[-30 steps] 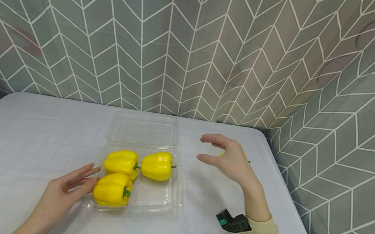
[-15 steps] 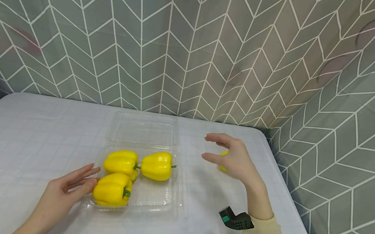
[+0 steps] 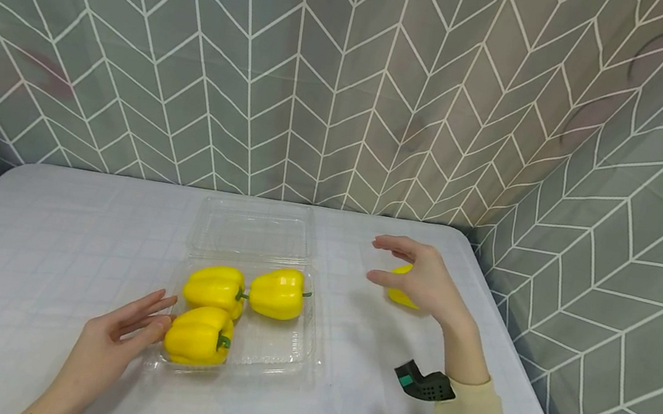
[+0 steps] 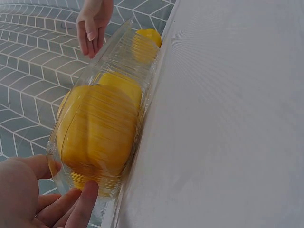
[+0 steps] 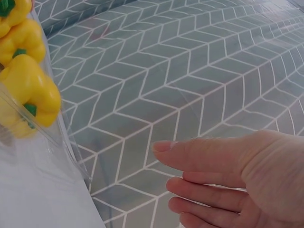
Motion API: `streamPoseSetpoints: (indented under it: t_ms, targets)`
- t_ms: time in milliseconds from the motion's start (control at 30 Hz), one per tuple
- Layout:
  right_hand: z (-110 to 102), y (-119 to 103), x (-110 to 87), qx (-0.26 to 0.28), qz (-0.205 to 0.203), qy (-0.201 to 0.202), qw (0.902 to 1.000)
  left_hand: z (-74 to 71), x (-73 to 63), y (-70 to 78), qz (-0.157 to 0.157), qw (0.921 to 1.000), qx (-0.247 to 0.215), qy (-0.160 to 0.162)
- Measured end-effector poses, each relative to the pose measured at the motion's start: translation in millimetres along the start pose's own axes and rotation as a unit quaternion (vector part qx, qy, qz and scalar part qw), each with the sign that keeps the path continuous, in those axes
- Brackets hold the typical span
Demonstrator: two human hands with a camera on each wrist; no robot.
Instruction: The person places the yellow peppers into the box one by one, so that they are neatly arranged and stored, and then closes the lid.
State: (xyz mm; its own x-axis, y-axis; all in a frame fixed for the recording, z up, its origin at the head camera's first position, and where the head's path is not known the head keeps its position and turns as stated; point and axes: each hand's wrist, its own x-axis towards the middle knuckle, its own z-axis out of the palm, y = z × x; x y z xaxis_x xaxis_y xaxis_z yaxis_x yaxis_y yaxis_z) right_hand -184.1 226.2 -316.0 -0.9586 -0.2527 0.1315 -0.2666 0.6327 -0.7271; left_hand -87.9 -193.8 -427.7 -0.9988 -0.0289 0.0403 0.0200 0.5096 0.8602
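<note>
A clear plastic clamshell container lies with its lid folded back. Inside sit three yellow bell peppers: a front-left pepper, a back-left pepper and a right-hand pepper. My left hand rests against the container's left side, its thumb and fingertips at the rim and wall beside the front-left pepper. To the right, my right hand hovers above the table, thumb and fingers apart, holding nothing. It partly hides another yellow bell pepper lying below it.
A white cloth covers the table, whose right edge slopes down beyond the right arm. Grey curtains with white chevron lines stand behind and to the right. A black wrist device is on the right wrist.
My right hand has drifted a little to the right, uncovering more of the left side of the pepper beneath it. The left hand and the container have stayed still.
</note>
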Motion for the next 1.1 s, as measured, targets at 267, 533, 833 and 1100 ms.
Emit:
streamPoseSetpoints:
  t_ms: [267, 533, 833, 1100]
  targets:
    - [-7, 15, 2.8, 0.001, 0.004, 0.001, 1.0, -0.3, -0.6, -0.4, 0.009, 0.9999, -0.005, 0.003]
    - [-12, 29, 5.9, 0.004, 0.017, 0.009, 0.9998, 0.4, 0.5, -0.8, -0.001, 1.0, -0.002, 0.001]
    - [-17, 39, 4.7, 0.007, 0.031, 0.006, 0.9995, 0.0, 0.0, -0.3, 0.002, 1.0, -0.002, 0.003]
    - [-20, 45, 3.9, 0.018, 0.032, 0.016, 0.9992, 0.2, -0.6, -1.0, 0.007, 1.0, -0.004, 0.001]
